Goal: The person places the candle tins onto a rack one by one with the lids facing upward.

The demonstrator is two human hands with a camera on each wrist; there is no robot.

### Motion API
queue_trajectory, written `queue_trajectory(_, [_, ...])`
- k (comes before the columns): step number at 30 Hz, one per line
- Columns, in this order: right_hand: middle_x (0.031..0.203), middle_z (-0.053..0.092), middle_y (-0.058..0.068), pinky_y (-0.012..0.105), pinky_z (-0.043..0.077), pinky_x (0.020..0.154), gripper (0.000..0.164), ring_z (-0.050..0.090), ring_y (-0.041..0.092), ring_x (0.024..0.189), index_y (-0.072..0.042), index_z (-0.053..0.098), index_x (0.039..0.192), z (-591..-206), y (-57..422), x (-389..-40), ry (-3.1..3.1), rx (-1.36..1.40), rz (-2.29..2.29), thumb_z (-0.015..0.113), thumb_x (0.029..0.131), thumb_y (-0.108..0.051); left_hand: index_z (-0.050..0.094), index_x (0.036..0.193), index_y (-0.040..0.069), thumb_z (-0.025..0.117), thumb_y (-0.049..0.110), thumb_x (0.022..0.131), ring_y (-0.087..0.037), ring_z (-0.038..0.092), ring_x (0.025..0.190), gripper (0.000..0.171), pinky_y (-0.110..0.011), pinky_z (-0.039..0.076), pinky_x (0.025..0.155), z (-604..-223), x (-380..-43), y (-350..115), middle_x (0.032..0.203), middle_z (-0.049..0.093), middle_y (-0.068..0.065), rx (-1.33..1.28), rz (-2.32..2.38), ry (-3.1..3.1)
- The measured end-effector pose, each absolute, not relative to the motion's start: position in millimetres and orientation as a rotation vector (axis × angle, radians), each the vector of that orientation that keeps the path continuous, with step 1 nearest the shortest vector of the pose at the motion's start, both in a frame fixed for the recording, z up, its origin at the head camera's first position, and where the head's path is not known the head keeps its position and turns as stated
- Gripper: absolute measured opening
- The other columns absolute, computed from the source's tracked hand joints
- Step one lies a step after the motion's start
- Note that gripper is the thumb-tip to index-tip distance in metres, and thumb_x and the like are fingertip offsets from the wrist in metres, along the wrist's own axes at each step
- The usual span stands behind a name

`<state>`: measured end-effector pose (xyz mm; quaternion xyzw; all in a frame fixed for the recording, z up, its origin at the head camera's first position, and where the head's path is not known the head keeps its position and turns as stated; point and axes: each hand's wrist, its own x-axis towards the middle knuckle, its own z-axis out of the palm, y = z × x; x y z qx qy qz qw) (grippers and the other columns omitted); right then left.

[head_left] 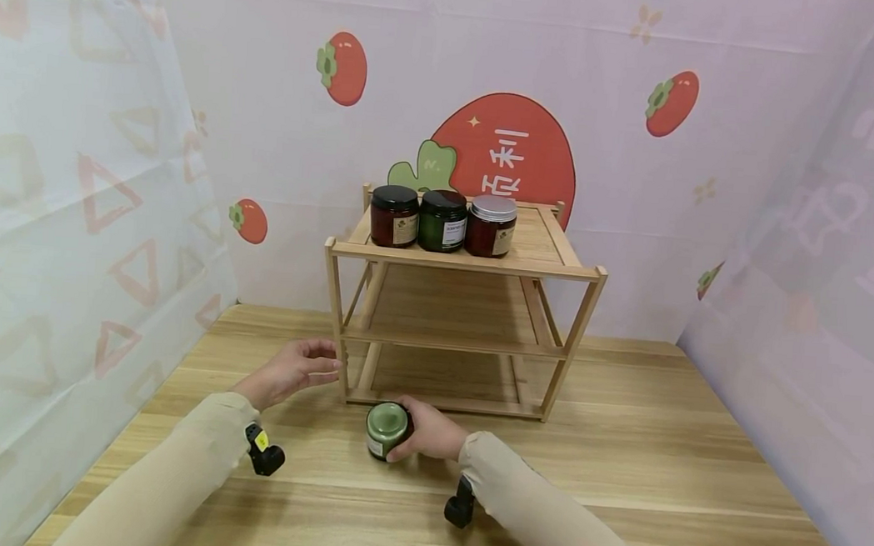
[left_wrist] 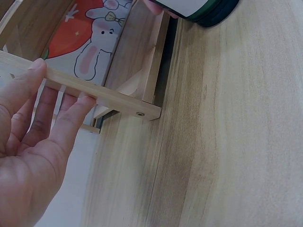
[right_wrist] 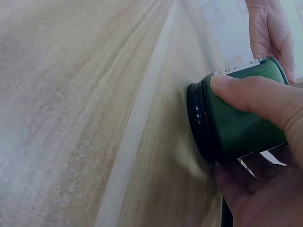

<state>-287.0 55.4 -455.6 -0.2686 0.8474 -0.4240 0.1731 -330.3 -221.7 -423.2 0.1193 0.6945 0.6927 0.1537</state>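
A green glass jar (head_left: 387, 424) with a black lid and a pale label is upside down, lid toward the table, in front of the shelf. My right hand (head_left: 431, 430) holds it, the thumb (right_wrist: 251, 94) on one side and fingers on the other. In the right wrist view the jar's lid (right_wrist: 201, 123) is at the tabletop; whether it touches is hard to tell. My left hand (head_left: 297, 370) is at the left front post of the wooden shelf (head_left: 459, 342). Thumb and fingers lie on either side of that post (left_wrist: 109, 94) in the left wrist view.
Three lidded jars stand in a row on the shelf's top board: a dark red one (head_left: 394, 217), a green one (head_left: 443, 222) and a red one with a silver lid (head_left: 491, 226). Printed cloth (head_left: 622, 192) walls the wooden table (head_left: 621, 451) at the back and sides.
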Motion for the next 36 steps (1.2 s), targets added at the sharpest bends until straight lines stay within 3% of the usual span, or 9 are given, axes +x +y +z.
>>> queue_trajectory(11, [0.116,0.062,0.004,0.035,0.051,0.096,0.072,0.06,0.02,0.108,-0.004,0.052,0.127,-449.1,54.6,-288.4,2.547,-0.749,-0.999,0.09,0.066,-0.015,0.043,0.124,-0.009,0.059,0.002,0.095,-0.011,0.062,0.098,0.035,-0.036,0.054,0.098,-424.4,-330.7,-219.9,0.107,0.056,-0.003,0.325,1.983,1.991])
queue_trajectory(21, [0.109,0.062,-0.002,0.032,0.052,0.087,0.064,0.059,0.013,0.099,-0.01,0.054,0.122,-435.7,71.2,-290.7,2.519,-0.759,-1.16,0.088,0.069,-0.025,0.046,0.12,-0.006,0.058,0.001,0.095,-0.011,0.062,0.097,0.029,-0.036,0.054,0.098,-424.7,-332.5,-220.4,0.105,0.056,-0.002,0.339,1.984,1.983])
queue_trajectory(28, [0.115,0.06,0.008,0.031,0.055,0.084,0.062,0.06,0.016,0.1,-0.004,0.05,0.126,-406.2,86.2,-288.2,2.38,-0.758,-1.503,0.083,0.076,-0.02,0.05,0.115,0.0,0.059,0.001,0.094,-0.011,0.063,0.096,0.023,-0.039,0.053,0.099,-423.6,-332.1,-221.1,0.103,0.058,0.0,0.345,1.977,1.983])
queue_trajectory(36, [0.124,0.056,0.012,0.032,0.055,0.088,0.066,0.058,0.02,0.105,-0.008,0.045,0.133,-366.0,97.5,-276.9,2.291,-0.761,-1.738,0.081,0.078,-0.011,0.049,0.116,-0.001,0.059,0.001,0.094,-0.012,0.063,0.098,0.024,-0.04,0.053,0.1,-424.1,-332.5,-222.5,0.103,0.057,-0.001,0.334,1.975,1.989])
